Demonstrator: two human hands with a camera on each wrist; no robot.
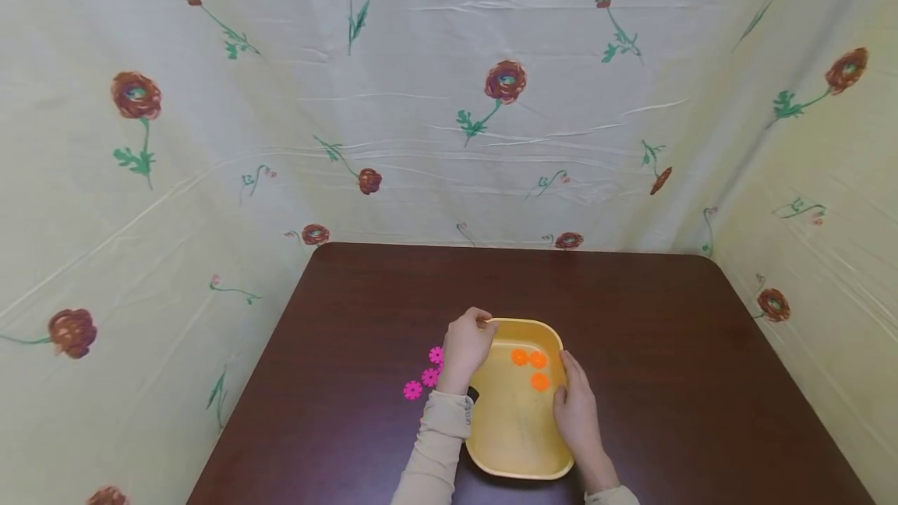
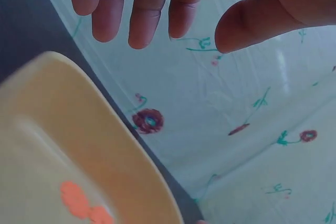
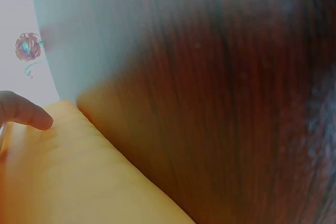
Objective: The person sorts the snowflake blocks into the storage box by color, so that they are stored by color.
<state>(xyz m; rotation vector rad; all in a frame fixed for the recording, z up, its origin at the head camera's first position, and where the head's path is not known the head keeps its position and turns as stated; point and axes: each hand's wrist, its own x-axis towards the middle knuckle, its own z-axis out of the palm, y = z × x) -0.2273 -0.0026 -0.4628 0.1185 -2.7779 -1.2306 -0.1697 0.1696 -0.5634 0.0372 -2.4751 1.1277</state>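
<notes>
A: Far left on the worktop [image 1: 666, 380]?
B: Three pink flower pieces [image 1: 424, 377], just beside the left hand [image 1: 466, 349].
A: Its grip?
B: Fingers curled at the yellow tub [image 1: 515, 431] far-left rim; whether it's clamped, cannot tell.
A: Inside?
B: Three orange pieces [image 1: 529, 367].
A: Right hand [image 1: 577, 410]?
B: Grip open, fingers flat along the right rim.
</notes>
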